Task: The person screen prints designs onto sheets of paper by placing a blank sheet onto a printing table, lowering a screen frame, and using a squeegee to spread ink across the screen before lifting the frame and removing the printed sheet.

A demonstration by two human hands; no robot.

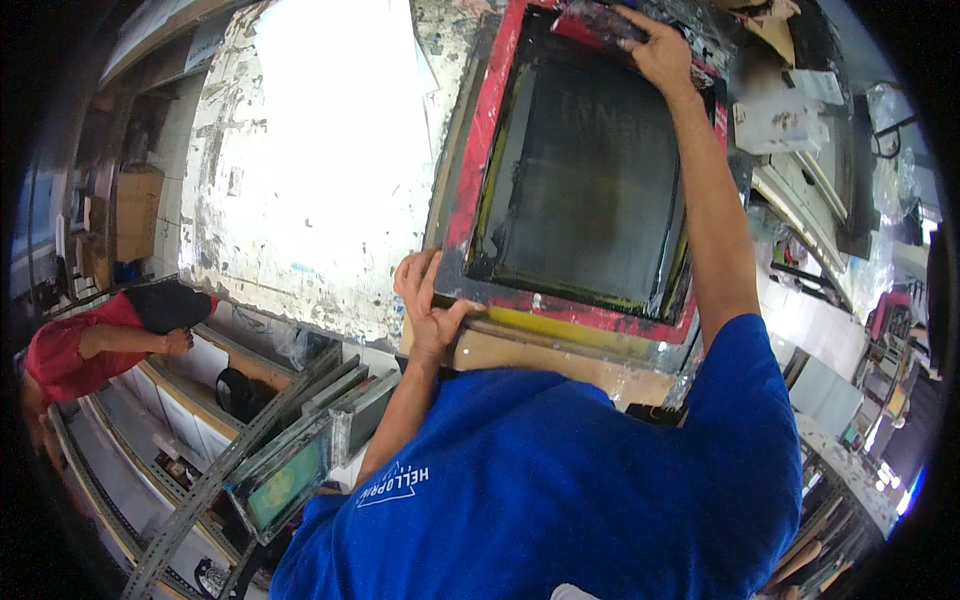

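A screen printing frame (480, 130) with red, ink-stained sides lies before me, its dark mesh (590, 190) showing faint lettering. My left hand (428, 305) grips its near left corner, fingers along the outer side and thumb by the near edge. Stretched to the far end, my right hand (665, 55) has its fingers closed at a glossy, dark red ink-smeared piece (590, 25); its exact kind is unclear. Under the frame's near side shows a yellow strip (560, 330).
White sheets (340, 90) lie on the paint-spattered table (225, 220) to the left. Below left, a metal rack (215, 480) holds several frames (290, 480). A person in red (90, 350) is at the far left. Cluttered shelving (810, 220) stands at the right.
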